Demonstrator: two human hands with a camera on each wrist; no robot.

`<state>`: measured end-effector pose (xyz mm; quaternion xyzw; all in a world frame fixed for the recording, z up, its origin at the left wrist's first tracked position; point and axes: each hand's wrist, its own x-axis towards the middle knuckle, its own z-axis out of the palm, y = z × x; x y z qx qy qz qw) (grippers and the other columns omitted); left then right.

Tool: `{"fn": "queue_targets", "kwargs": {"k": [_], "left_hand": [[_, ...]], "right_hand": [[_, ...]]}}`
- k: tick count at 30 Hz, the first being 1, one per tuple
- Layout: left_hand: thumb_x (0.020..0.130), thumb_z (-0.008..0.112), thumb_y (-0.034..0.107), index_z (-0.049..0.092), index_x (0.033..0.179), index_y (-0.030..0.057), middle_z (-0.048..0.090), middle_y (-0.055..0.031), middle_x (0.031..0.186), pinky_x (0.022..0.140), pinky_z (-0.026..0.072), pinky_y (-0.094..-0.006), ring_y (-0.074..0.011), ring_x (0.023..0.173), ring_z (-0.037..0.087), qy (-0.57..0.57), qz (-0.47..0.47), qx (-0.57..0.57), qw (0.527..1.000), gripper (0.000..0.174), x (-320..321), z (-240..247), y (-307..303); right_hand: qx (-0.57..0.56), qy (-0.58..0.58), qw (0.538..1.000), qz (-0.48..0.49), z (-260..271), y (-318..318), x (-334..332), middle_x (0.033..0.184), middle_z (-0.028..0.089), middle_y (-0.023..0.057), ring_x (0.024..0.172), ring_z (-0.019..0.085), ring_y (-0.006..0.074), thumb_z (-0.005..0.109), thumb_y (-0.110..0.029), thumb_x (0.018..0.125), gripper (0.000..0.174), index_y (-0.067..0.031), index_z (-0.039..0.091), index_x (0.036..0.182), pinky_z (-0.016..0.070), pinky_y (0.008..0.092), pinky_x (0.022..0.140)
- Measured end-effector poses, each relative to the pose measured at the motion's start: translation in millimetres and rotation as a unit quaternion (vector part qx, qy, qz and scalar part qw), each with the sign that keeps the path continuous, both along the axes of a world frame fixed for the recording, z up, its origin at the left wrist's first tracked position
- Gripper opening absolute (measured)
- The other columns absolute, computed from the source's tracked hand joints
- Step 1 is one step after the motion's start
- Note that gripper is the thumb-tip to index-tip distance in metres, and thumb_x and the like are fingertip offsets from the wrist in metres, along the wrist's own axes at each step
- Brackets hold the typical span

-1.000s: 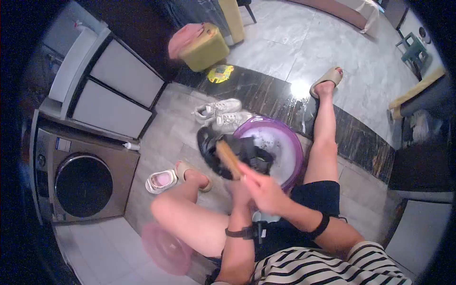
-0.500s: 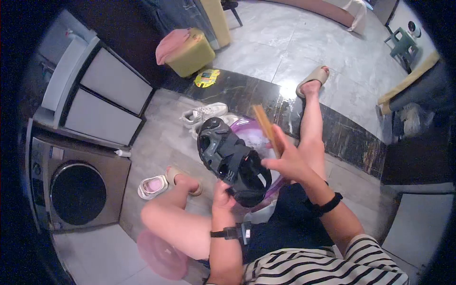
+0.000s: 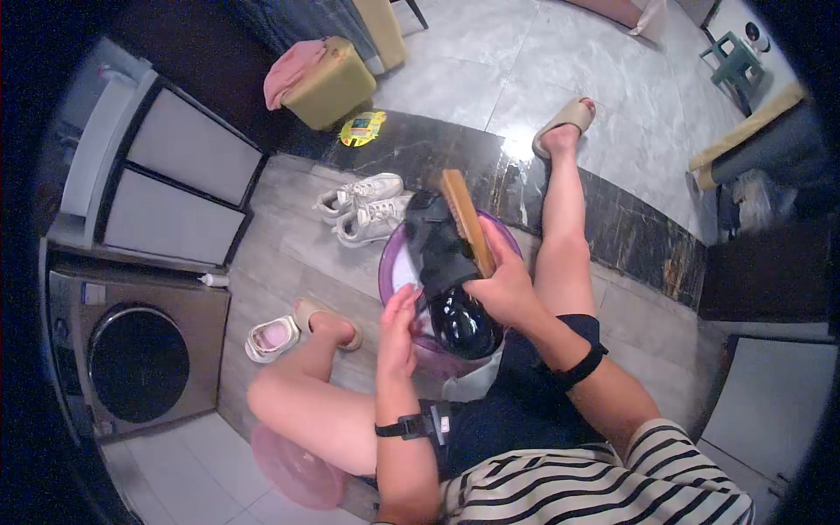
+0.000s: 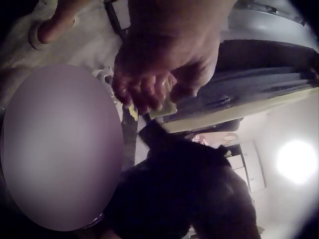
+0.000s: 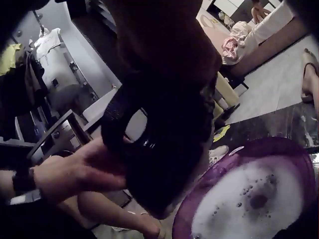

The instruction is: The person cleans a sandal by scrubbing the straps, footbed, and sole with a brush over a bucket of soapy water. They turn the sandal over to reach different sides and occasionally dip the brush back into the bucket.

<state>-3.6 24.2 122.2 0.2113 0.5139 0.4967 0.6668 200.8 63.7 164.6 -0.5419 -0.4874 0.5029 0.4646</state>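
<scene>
A black strapped item (image 3: 430,249) with a glossy, rounded end hangs over a purple basin (image 3: 389,271) in the head view. The left hand (image 3: 398,337) holds it from the left side; in the left wrist view the left hand's (image 4: 159,69) fingertips pinch a dark strap. Fingers of the right hand (image 3: 507,284) curl round a wooden brush (image 3: 468,219), whose bristles face the item's upper part. The right wrist view shows the black item (image 5: 159,144) in shadow, the left hand (image 5: 84,169) at its edge, and foamy water in the basin (image 5: 189,214). The brush is hidden there.
White sneakers (image 3: 372,219) stand beyond the basin. A white shoe (image 3: 273,337) with a pink inside lies left, near a slippered foot. A washing machine (image 3: 66,350) and a pink round basin (image 3: 297,468) are on the left. A yellow box (image 3: 337,87) bears a pink cloth.
The black item has turned over, bringing its glossy rounded end toward the person. The right hand has brought the brush from beside the item onto its upper part. The head view has shifted slightly.
</scene>
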Motion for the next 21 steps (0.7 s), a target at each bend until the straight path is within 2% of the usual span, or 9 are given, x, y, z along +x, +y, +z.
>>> {"fn": "queue_targets", "kwargs": {"k": [2, 5, 6, 9, 13, 15, 18, 20, 21], "left_hand": [[0.093, 0.060, 0.021, 0.061, 0.113, 0.0051, 0.066, -0.0021, 0.091, 0.069, 0.0422, -0.0229, -0.0102, 0.074, 0.060, 0.089, 0.120, 0.005, 0.989, 0.026, 4.7, -6.0, 2.9], [0.096, 0.056, 0.022, 0.066, 0.105, 0.0056, 0.067, -0.0011, 0.090, 0.070, 0.0418, -0.0230, -0.0096, 0.080, 0.060, 0.120, 0.020, 0.066, 0.990, 0.021, -5.1, 14.4, -0.2], [0.097, 0.053, 0.022, 0.067, 0.102, 0.0030, 0.066, -0.0010, 0.086, 0.074, 0.0441, -0.0254, -0.0107, 0.082, 0.060, 0.144, -0.068, 0.062, 0.985, 0.024, -1.3, 28.6, -1.4], [0.097, 0.052, 0.017, 0.064, 0.099, -0.0001, 0.064, -0.0035, 0.089, 0.078, 0.0469, -0.0267, -0.0138, 0.082, 0.060, 0.111, -0.201, 0.027, 0.973, 0.021, 28.9, 57.2, -1.4], [0.091, 0.055, 0.015, 0.061, 0.109, 0.0012, 0.065, -0.0017, 0.096, 0.083, 0.0448, -0.0235, -0.0113, 0.087, 0.060, 0.096, -0.214, -0.018, 0.972, 0.023, 41.5, 33.7, -5.4], [0.087, 0.056, 0.013, 0.059, 0.113, 0.0023, 0.064, -0.0032, 0.099, 0.080, 0.0467, -0.0255, -0.0142, 0.088, 0.060, -0.082, -0.118, -0.006, 0.990, 0.028, 48.0, 34.8, -11.7], [0.089, 0.056, 0.022, 0.054, 0.123, 0.0022, 0.065, -0.0114, 0.113, 0.085, 0.0507, -0.0358, -0.0240, 0.098, 0.063, -0.395, -0.008, 0.048, 0.917, 0.039, 38.8, 3.7, -5.4], [0.092, 0.054, 0.027, 0.053, 0.128, 0.0019, 0.063, -0.0142, 0.121, 0.094, 0.0488, -0.0412, -0.0274, 0.108, 0.061, -0.354, 0.093, 0.019, 0.930, 0.044, 42.4, 4.1, 1.3], [0.093, 0.052, 0.029, 0.052, 0.131, 0.0017, 0.062, -0.0156, 0.125, 0.098, 0.0478, -0.0439, -0.0291, 0.113, 0.060, -0.333, 0.143, 0.004, 0.932, 0.047, 46.0, 12.2, 6.0]], "right_hand": [[0.002, -0.071, 0.997, -0.022, 5.5, -3.2, -0.5, 0.147, 0.042, 0.0143, 0.138, 0.039, 0.0206, 0.064, 0.009, 0.066, 0.093, 0.0031, 0.025, 0.151, 0.0297, 0.0279, 0.113], [0.040, -0.107, 0.991, -0.072, -17.2, -4.2, 2.1, 0.140, 0.049, 0.0215, 0.131, 0.048, 0.0304, 0.068, 0.001, 0.067, 0.093, -0.0017, 0.027, 0.150, 0.0367, 0.0335, 0.109], [0.059, -0.106, 0.988, -0.090, -25.8, -5.0, 2.6, 0.137, 0.052, 0.0248, 0.128, 0.052, 0.0352, 0.070, -0.003, 0.067, 0.093, -0.0040, 0.028, 0.150, 0.0401, 0.0363, 0.106], [0.021, -0.121, 0.990, -0.067, -20.1, -10.8, -3.2, 0.131, 0.055, 0.0268, 0.123, 0.055, 0.0372, 0.071, -0.004, 0.068, 0.092, -0.0039, 0.028, 0.150, 0.0438, 0.0383, 0.102], [0.055, -0.128, 0.990, -0.036, -17.6, -23.7, -19.4, 0.131, 0.055, 0.0259, 0.122, 0.056, 0.0352, 0.073, -0.005, 0.069, 0.093, -0.0029, 0.027, 0.150, 0.0440, 0.0377, 0.101], [-0.014, -0.067, 0.998, -0.009, -12.2, -26.7, -25.4, 0.141, 0.049, 0.0225, 0.131, 0.049, 0.0276, 0.072, 0.000, 0.068, 0.093, 0.0009, 0.028, 0.150, 0.0376, 0.0323, 0.109], [-0.007, -0.102, 0.995, 0.010, -11.1, -28.9, -36.6, 0.133, 0.054, 0.0241, 0.124, 0.054, 0.0339, 0.079, -0.014, 0.070, 0.097, -0.0033, 0.027, 0.151, 0.0431, 0.0370, 0.101], [0.001, -0.133, 0.991, 0.027, -13.4, -37.6, -41.9, 0.123, 0.061, 0.0267, 0.114, 0.061, 0.0399, 0.081, -0.022, 0.071, 0.099, -0.0057, 0.026, 0.151, 0.0490, 0.0412, 0.094], [0.043, -0.105, 0.993, 0.033, -13.5, -43.7, -45.9, 0.130, 0.057, 0.0271, 0.120, 0.057, 0.0394, 0.080, -0.025, 0.073, 0.096, -0.0067, 0.027, 0.151, 0.0471, 0.0401, 0.098]]}}
